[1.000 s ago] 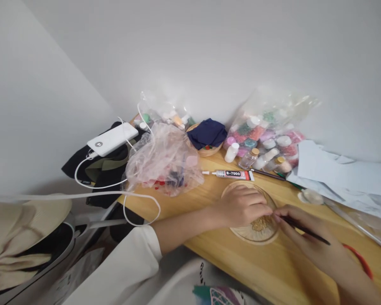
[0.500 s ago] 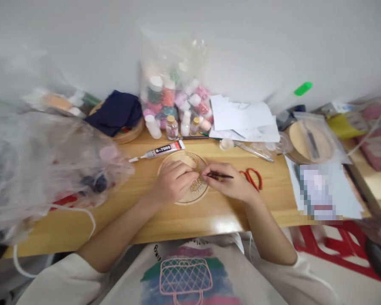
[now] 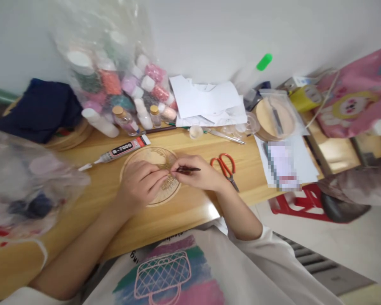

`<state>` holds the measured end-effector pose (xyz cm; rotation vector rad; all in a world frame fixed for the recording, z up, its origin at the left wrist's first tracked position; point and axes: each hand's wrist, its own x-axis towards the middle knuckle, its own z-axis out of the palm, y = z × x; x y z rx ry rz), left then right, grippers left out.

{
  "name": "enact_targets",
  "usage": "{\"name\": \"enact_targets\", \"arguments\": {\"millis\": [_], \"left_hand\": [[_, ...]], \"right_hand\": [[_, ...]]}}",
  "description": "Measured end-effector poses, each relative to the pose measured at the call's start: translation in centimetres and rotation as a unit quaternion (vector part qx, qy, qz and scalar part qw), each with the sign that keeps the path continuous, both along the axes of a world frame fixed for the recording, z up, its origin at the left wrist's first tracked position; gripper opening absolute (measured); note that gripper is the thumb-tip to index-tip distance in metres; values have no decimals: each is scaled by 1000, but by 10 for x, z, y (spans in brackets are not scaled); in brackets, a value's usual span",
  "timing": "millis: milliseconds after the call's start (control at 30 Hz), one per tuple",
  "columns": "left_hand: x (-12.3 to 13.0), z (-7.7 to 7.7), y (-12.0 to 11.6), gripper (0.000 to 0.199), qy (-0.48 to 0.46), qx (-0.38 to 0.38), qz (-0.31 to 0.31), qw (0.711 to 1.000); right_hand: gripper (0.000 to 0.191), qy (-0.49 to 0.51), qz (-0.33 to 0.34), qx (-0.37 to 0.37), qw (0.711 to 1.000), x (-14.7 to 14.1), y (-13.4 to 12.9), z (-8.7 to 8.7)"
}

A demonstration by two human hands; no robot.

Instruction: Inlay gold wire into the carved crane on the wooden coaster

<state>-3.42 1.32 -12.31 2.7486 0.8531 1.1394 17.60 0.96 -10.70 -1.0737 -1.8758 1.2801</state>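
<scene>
Pale wall [image 3: 203, 34] behind, wooden table [image 3: 190, 207] running along it, crowded at the back. Round light wooden disc [image 3: 165, 192] flat on the table in front of the wearer, thin engraved lines and golden marks on it, partly hidden by the hands. Left hand [image 3: 142, 180] over the disc's left part, fingers bent and bunched; cannot tell whether anything is gripped. Right hand [image 3: 197, 171] at the disc's right edge, fingertips pinched on a dark slim tool [image 3: 193, 170], tool lying roughly level. Fingertips of both hands close above the disc; contact between them not clear.

Behind the disc: glue tube [image 3: 122, 149] marked B-7000, on a slant, white nozzle tip pointing left. Right of the right hand: red-handled scissors [image 3: 229, 175], handles spread.

Farther back: clear bag [image 3: 114, 63] of coloured jars against the wall; before it a white bottle [image 3: 100, 123], tilted, and a corked bottle [image 3: 124, 120]. White papers [image 3: 206, 99] to their right. Navy cloth [image 3: 47, 108] on a round basket [image 3: 73, 137], far left; crumpled translucent bag [image 3: 34, 182] nearer. Red stool [image 3: 305, 203] on the floor, right
</scene>
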Motion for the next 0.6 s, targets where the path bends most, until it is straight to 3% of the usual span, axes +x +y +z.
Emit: {"name": "enact_targets", "arguments": {"millis": [367, 600], "left_hand": [[-1, 4, 1, 19, 1, 11, -21, 1000], [-1, 2, 1, 16, 1, 13, -8, 1000]], "right_hand": [[10, -1, 18, 34, 999, 2, 1, -3], [10, -33, 21, 59, 997, 0, 2, -4]]}}
